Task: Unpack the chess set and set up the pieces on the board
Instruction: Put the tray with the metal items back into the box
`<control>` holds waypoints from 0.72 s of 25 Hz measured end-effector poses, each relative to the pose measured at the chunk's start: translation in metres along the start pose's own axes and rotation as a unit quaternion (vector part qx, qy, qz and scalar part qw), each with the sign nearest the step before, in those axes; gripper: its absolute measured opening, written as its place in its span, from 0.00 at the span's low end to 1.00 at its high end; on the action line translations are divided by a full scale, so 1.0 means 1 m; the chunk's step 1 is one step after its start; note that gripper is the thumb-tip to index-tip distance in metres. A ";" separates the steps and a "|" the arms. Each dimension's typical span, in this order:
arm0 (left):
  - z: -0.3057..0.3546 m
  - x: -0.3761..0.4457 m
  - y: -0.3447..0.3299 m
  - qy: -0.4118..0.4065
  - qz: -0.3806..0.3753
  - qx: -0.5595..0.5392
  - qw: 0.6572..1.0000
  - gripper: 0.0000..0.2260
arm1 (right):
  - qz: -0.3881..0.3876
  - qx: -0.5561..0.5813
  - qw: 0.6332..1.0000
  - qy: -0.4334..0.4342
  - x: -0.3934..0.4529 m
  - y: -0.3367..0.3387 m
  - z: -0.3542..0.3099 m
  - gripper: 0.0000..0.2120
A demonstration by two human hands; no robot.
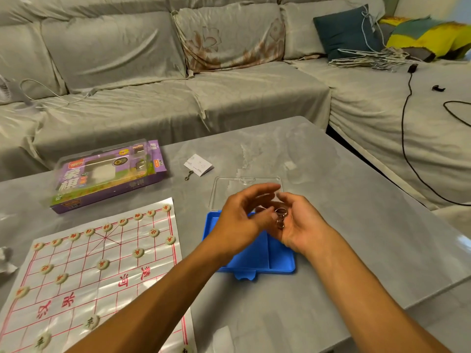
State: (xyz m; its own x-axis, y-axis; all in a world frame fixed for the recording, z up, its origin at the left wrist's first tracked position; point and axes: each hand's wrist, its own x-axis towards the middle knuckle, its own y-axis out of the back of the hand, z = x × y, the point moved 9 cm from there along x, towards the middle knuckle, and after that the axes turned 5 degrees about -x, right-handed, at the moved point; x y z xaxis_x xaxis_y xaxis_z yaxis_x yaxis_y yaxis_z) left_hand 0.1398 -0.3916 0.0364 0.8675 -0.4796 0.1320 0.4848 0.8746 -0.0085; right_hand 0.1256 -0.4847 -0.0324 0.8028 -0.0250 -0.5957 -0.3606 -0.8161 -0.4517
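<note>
The paper chess board point(114, 276) lies at the table's front left. Red-marked round pieces point(138, 253) stand along its far rows, and green-marked pieces point(91, 322) sit near its front edge. Right of the board is a blue divided tray point(254, 261) with its clear lid point(221, 189) hinged back flat. Both hands hover over the tray. My right hand point(303, 225) is turned palm up, its fingers curled round small metal rings point(280, 216). My left hand point(242, 217) faces it, fingers loosely spread, with the thumb tip at the rings.
The purple chess box point(109, 174) sits behind the board. A folded leaflet point(198, 164) and a small metal clasp point(189, 174) lie beyond the tray. Crumpled wrapping point(6, 261) is at the left edge. A covered sofa wraps the table's far and right sides.
</note>
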 end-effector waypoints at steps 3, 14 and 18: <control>-0.010 0.003 0.049 0.023 0.166 -0.044 0.985 0.16 | 0.075 -0.055 0.995 0.045 -0.002 0.020 -0.012 0.18; -0.049 0.012 0.162 0.093 0.331 0.114 0.932 0.12 | 0.142 -0.202 0.951 0.189 0.002 0.021 -0.026 0.18; -0.063 0.060 0.188 0.169 0.207 0.335 0.903 0.19 | 0.143 -0.232 0.938 0.212 0.003 0.016 -0.030 0.19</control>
State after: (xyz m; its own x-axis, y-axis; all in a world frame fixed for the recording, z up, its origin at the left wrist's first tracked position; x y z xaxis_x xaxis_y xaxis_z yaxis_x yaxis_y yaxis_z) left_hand 0.2898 -0.2608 -0.0200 0.9984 0.0037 -0.0570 0.0330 0.7763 0.6295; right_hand 0.1363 -0.5151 -0.0218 0.8570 -0.4289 -0.2857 -0.4239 -0.9020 0.0825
